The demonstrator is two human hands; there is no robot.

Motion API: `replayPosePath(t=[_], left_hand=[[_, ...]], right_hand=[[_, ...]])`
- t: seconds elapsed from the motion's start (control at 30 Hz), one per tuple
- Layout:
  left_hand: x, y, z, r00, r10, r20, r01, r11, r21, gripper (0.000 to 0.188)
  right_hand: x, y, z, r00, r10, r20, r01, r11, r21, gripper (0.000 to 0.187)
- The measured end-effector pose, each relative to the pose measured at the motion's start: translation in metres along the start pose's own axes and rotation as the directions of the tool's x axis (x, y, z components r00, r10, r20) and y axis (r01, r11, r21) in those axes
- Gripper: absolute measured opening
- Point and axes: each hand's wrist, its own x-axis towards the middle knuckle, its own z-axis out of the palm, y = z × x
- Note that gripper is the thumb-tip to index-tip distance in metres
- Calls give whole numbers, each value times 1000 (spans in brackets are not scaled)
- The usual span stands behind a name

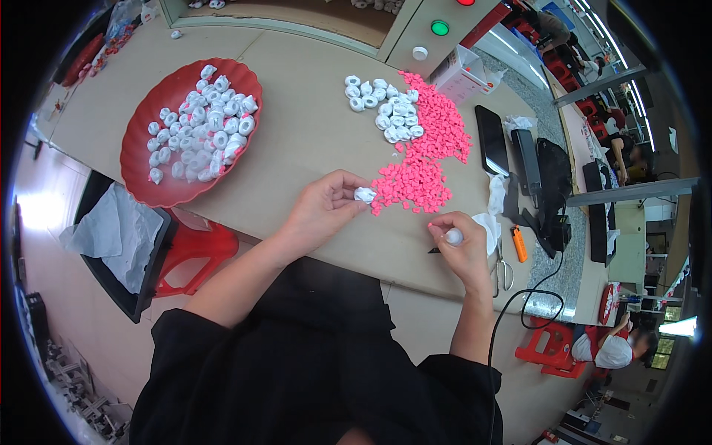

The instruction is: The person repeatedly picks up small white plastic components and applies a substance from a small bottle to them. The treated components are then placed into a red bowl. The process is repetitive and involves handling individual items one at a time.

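Note:
My left hand (319, 211) pinches a small white moulded piece (364, 195) between thumb and fingers, at the left edge of the pink pile. Just right of it, my right hand (466, 256) is closed round a slim tool with a whitish rounded end (453, 236); a dark tip pokes out on its left side. A tiny pink bit shows at the right thumb and fingertip. Small pink pieces (411, 185) lie heaped in front of both hands. Beyond the left hand, several white ring-like pieces (397, 111) lie grouped against the pink heap.
A red scalloped bowl (137, 174) holds many white pieces, some with pink parts. On the right lie a black phone (491, 139), a dark case (526, 159), an orange lighter (519, 243), scissors (504, 276) and a black cable (498, 326). A red stool (196, 252) stands below the table edge.

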Motion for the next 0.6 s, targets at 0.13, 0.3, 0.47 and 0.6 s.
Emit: replayPosePath(t=[0.13,0.3,0.47,0.6], left_hand=[[1,0,0,999,-9,39,10,999,-36,22],[-2,-2,0,998,3,68,1,998,-56,22],[-2,-2,-1,996,-3,93,7,999,-36,22],[-2,-2,0,995,6,96,-3,1000,-30,21]], right_hand=[[3,-33,38,988,151,-26,-121,876,466,7],[15,-44,61,974,212,80,-209,705,678,11],[18,-41,64,980,183,79,-190,742,643,14],[19,-44,64,977,190,93,-205,742,639,15]])
